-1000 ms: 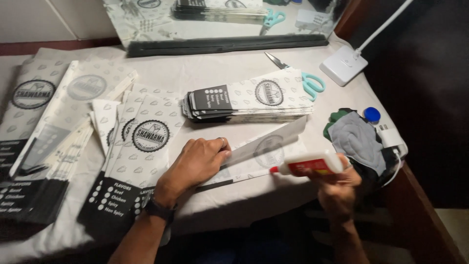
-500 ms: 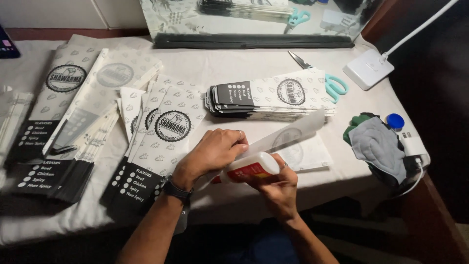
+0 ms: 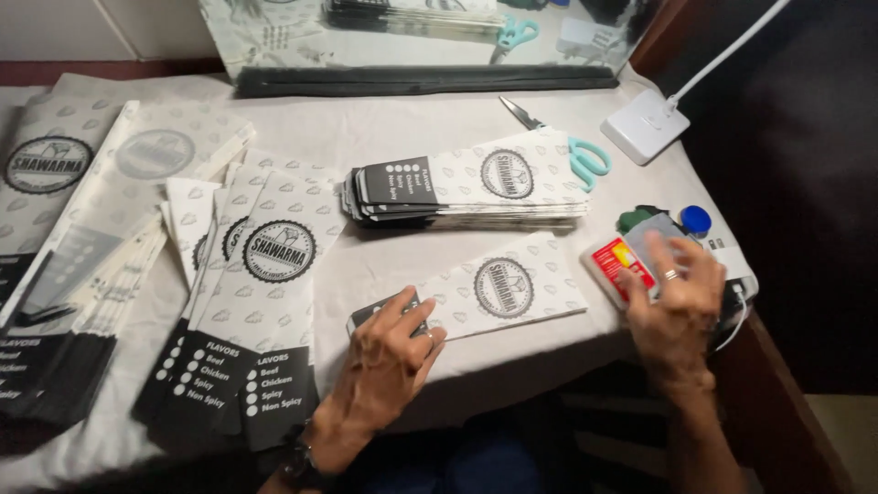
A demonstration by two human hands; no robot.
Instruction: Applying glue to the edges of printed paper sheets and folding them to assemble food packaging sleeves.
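Down in the head view, your left hand (image 3: pixel 389 343) lies spread, fingers open, with the fingertips pressing on the dark end of a single paper sleeve (image 3: pixel 480 293) that lies flat on the worktop (image 3: pixel 402 133), printed with a round emblem at its middle. Your right hand (image 3: pixel 672 297) is at the right edge of the worktop, fingers loosely curled over a white glue bottle (image 3: pixel 617 265) with a red label; the hand touches the bottle, but you cannot tell whether it truly grips it, since the hand is blurred. The bottle lies on its side just beside the sleeve's right end. Behind the sleeve sits a neat stack of finished sleeves (image 3: pixel 466 187), and teal-handled scissors (image 3: pixel 572 151) lie against the stack's far right corner. To your left, unfolded printed sheets (image 3: pixel 265 302) fan out in overlapping piles, dark panels toward you. A white lamp base (image 3: pixel 645 128) stands at the far right, with a blue cap (image 3: pixel 695 220) and a grey cloth (image 3: pixel 658 227) near your right hand. A mirror (image 3: pixel 412 37) leans along the back edge.
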